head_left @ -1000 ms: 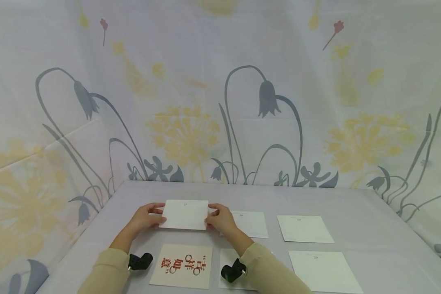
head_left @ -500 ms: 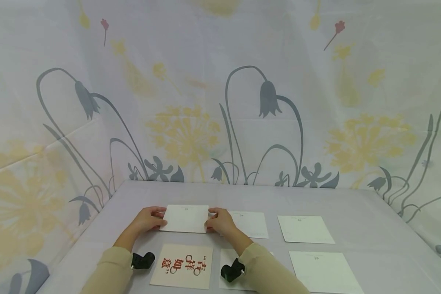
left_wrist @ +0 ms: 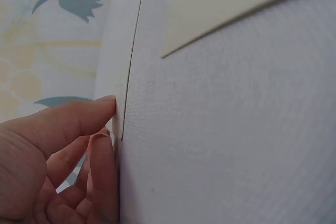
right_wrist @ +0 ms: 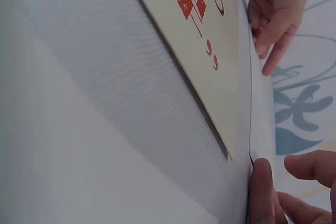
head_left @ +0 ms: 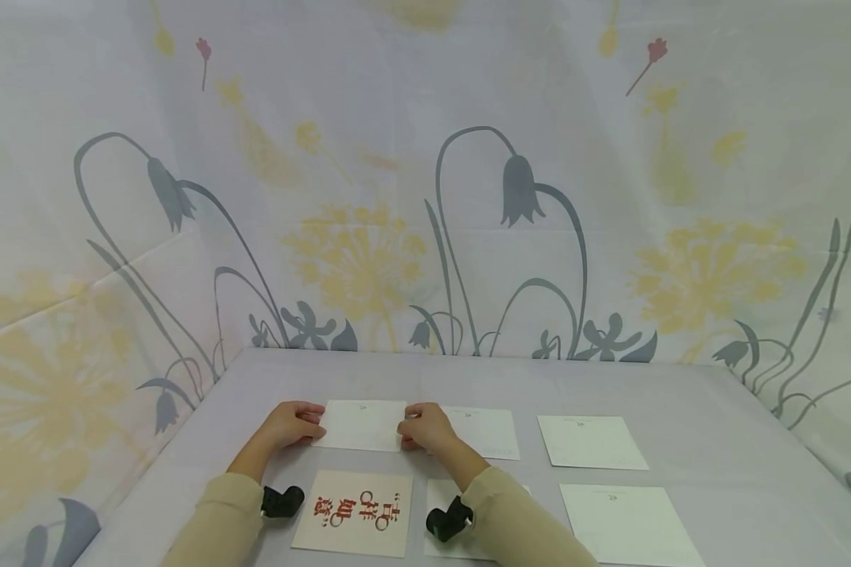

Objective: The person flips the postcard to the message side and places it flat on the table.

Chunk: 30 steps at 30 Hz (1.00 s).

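A white postcard [head_left: 365,426] with a small mark near its top edge lies low at the back left of the table, between my two hands. My left hand [head_left: 291,424] pinches its left end, the thumb [left_wrist: 100,109] over the corner. At the other end is my right hand [head_left: 427,428]; in the right wrist view one fingertip [right_wrist: 262,169] sits at the card's end while the thumb stands apart from it. Nearer me lies a cream card [head_left: 354,513] with red characters.
Several more white cards lie face down on the pale table [head_left: 723,441]: a back middle card [head_left: 485,433], a back right card [head_left: 592,442], a front right card [head_left: 627,524] and one partly under the right forearm. A flowered curtain [head_left: 397,197] stands behind.
Both hands have lowered the postcard from a tilted, raised position until it lies low on the table. At the right end the fingers have loosened from its edge.
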### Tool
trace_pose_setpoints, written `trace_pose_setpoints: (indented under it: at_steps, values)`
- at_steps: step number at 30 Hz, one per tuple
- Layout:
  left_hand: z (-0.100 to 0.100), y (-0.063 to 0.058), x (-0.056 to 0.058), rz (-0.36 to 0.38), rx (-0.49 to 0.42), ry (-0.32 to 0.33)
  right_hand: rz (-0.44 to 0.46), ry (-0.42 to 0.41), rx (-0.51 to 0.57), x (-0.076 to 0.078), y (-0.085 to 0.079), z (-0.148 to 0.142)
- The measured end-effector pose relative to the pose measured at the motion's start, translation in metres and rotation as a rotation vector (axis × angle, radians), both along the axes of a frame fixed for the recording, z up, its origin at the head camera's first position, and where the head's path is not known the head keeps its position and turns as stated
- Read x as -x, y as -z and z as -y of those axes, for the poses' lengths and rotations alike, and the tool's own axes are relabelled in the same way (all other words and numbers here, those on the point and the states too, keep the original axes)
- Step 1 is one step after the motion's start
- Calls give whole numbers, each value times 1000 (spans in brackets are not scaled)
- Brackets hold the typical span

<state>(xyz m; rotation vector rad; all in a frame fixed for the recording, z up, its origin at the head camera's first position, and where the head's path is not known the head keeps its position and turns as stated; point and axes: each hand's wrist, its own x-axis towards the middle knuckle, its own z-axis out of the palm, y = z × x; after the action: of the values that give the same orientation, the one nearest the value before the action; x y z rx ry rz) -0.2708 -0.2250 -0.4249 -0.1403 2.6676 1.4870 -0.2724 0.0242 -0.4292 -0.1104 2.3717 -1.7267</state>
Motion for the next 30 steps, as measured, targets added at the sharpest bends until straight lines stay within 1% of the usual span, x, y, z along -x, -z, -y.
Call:
trace_pose_setpoints:
  at_steps: [5,9,11,16,18,21,30]
  values:
    - [-1,2,0,-13,6,-9,-5,-3,18,-1,0,-2]
    - [1,3,2,-28,-12,-14,-24,-3,41,-1,0,-4]
    - [2,3,1,-35,-31,-21,-31,-6,57,-2,0,-5]
    - [4,0,-4,-38,-64,-30,-29,-15,139,-4,-5,-6]
    - [5,-1,-6,-40,-59,-25,-24,-19,171,-5,-8,-6]
    - [6,-3,-8,-55,-54,-15,-31,-25,186,-7,-12,-8]
    - [6,-17,-20,-112,-62,48,-92,-67,214,-21,-24,-10]
